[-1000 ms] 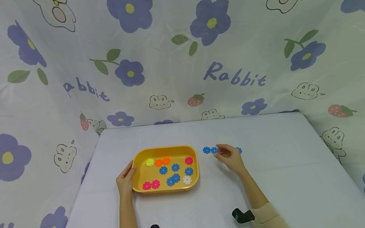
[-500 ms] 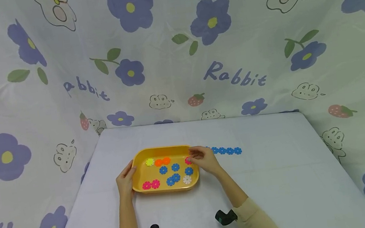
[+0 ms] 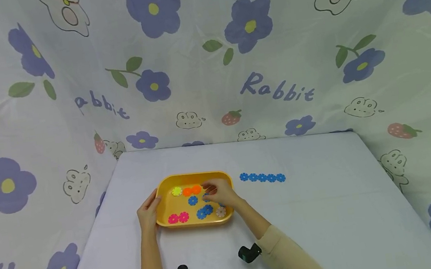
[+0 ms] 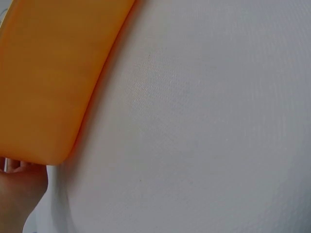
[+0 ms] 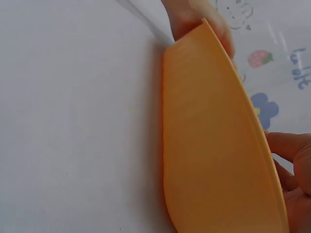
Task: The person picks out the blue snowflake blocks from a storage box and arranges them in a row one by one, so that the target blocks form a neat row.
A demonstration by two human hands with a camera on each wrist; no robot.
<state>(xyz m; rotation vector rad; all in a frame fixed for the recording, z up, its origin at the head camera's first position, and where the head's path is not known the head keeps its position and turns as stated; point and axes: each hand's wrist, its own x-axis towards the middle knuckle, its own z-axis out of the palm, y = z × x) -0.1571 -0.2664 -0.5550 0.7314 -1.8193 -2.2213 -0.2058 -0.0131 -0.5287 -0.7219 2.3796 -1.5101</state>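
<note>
yellow tray (image 3: 186, 181) lies under the right hand (image 3: 220, 193), whose bent fingers are at a blue disc (image 3: 206, 198), pinched or not i cannot tell; left hand (image 3: 148, 212) grips the tray's rim.

On the bench (image 3: 331, 219), the tray (image 3: 168, 206) contains snowflake discs (image 3: 193, 201); right of it lies a row of 5 more (image 3: 262, 177); behind, a cloth backdrop (image 3: 201, 82).

The tray (image 3: 198, 223) in the left hand (image 3: 148, 213) is yellow. Right of that grip lie yellow, orange, pink and blue discs (image 3: 193, 201); a white disc (image 3: 221, 212) is beside the right hand (image 3: 222, 193), a blue row (image 3: 262, 177) beyond it. Purple flowers (image 3: 153, 9) pattern the white curtain (image 3: 194, 81) behind.
</note>
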